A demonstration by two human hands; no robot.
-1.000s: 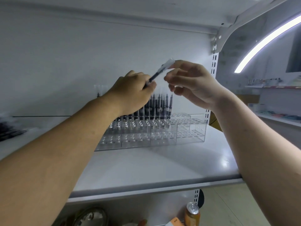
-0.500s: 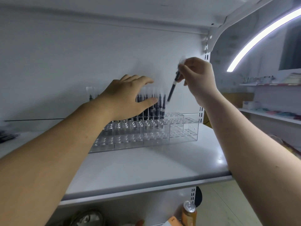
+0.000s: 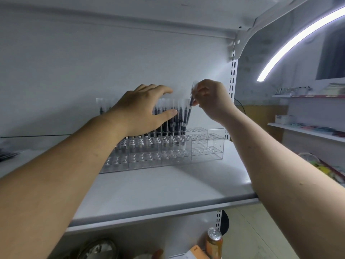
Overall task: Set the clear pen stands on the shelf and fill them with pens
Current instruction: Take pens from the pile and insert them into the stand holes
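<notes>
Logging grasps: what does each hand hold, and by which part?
Right hand pinches a pen by its upper end; left hand, open, holds nothing.

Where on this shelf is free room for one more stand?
The shelf is bare in front of the clear pen stands, up to its front edge, and in a strip to their right. The back row is crowded: pens, left hand, and right hand holding a pen.

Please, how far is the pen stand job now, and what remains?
Done: the clear acrylic tiered pen stands sit on the white shelf, and black pens with clear caps fill part of the back tier. In hand: the right hand pinches another black pen at the row's right end; the left hand touches the standing pens. Left: the front tiers and the rightmost stand hold no pens.
</notes>
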